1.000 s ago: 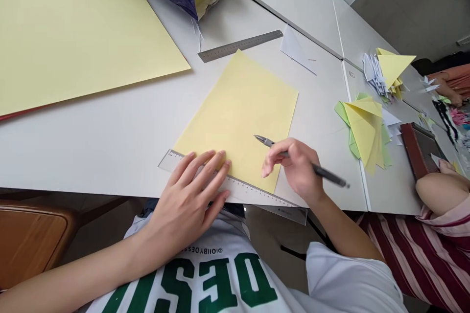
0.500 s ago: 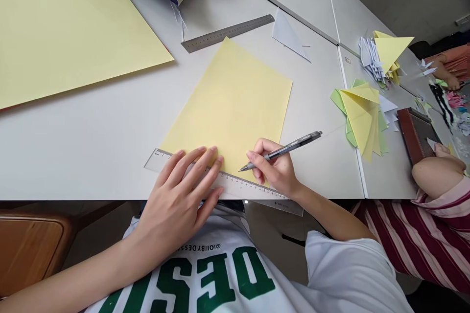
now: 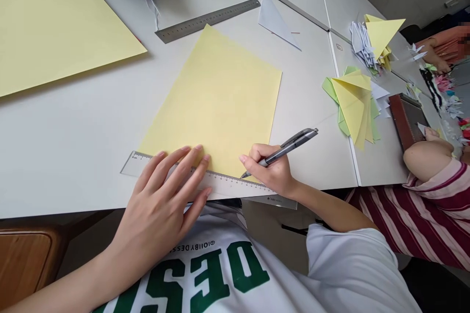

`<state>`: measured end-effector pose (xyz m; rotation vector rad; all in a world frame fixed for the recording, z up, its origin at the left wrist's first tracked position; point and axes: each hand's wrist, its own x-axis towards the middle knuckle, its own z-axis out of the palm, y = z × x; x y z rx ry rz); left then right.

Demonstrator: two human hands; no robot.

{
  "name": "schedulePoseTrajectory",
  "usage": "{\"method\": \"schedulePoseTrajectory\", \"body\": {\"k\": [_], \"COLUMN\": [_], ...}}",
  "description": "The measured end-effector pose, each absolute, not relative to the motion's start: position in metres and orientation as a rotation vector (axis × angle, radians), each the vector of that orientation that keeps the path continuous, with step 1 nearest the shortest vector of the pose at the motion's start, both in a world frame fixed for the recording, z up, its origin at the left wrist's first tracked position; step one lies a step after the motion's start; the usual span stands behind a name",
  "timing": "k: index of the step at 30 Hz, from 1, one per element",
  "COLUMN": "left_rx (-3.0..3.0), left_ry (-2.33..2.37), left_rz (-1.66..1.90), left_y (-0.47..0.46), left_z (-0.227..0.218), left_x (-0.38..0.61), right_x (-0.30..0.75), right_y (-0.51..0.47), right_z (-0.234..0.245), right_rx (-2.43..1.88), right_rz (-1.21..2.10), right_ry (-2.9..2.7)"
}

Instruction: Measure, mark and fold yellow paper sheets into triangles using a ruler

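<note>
A pale yellow sheet of paper [image 3: 216, 102] lies on the white table [image 3: 73, 127] in front of me. Along its near edge runs a clear plastic ruler [image 3: 235, 188], which overhangs the table edge at its right end. My left hand [image 3: 165, 200] lies flat on the ruler and paper, fingers stretched out. My right hand [image 3: 270, 171] grips a grey pen [image 3: 290, 144] whose tip touches the paper right at the ruler's edge.
A steel ruler [image 3: 207, 19] lies beyond the sheet, a large yellow sheet [image 3: 55, 24] at far left, a white paper triangle [image 3: 275, 22] farther back. Folded yellow and green papers [image 3: 354, 105] are piled to the right. Another person's arm [image 3: 426, 156] in a striped sleeve rests at right.
My right hand turned the pen over and brought its tip down to the paper at the ruler's edge. The left hand stayed on the ruler. The view drifted.
</note>
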<state>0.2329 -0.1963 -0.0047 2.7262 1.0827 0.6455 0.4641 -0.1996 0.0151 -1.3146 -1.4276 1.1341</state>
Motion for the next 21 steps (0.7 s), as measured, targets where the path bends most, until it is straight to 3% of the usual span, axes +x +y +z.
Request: {"method": "schedulePoseTrajectory", "body": {"k": [21], "left_rx": [2.722], "left_ry": [1.075], "left_rz": [0.624], "left_y": [-0.1953], "left_z": [-0.0028], "left_x": [0.2335], "right_x": [0.4646], "right_y": [-0.2005], "right_z": [0.0137], "right_rx": [-1.382], "right_rz": [1.105], "right_ry": [-1.530]}}
